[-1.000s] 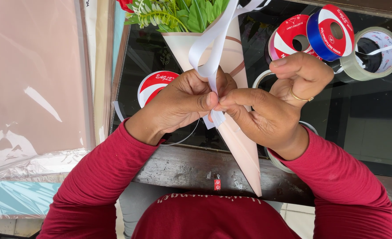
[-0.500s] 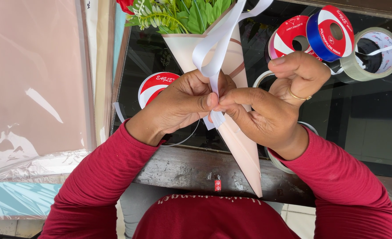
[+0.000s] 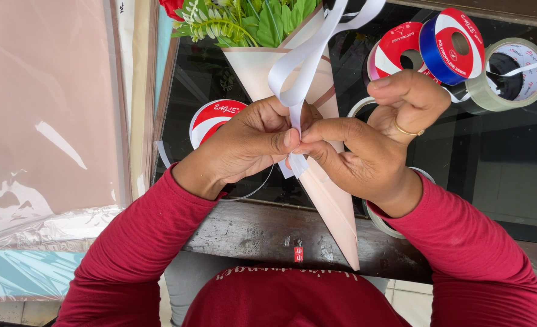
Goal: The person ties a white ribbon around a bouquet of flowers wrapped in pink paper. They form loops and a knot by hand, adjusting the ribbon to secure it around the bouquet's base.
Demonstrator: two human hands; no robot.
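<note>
1. White ribbon (image 3: 304,60): I see it looped over the paper cone (image 3: 335,200) and pinched where my two hands meet. It looks thin, limp and slick, so I judge it best held close to the crossing, where it cannot slide.
2. Left hand (image 3: 250,142): closed, thumb and forefinger tips pressing the ribbon against the cone's front.
3. Right hand (image 3: 371,145): forefinger and thumb closed on the same ribbon, touching the left fingertips; the other fingers are curled up and clear. A ring shows on one finger.
4. Paper cone: pale pink, its point aimed toward my chest and lying over the worn table edge (image 3: 250,233); green leaves (image 3: 250,21) and a bit of red flower (image 3: 172,6) fill its wide mouth. I judge it light and easily creased, so it wants a gentle hold around the narrow middle.
5. Ribbon spools: red-and-white (image 3: 211,118) beside the left wrist; pink-red (image 3: 398,51), blue (image 3: 450,45) and pale (image 3: 510,72) ones beyond the right hand.
6. Wrapping sheets (image 3: 50,121): pink, under clear film, well to the left.
</note>
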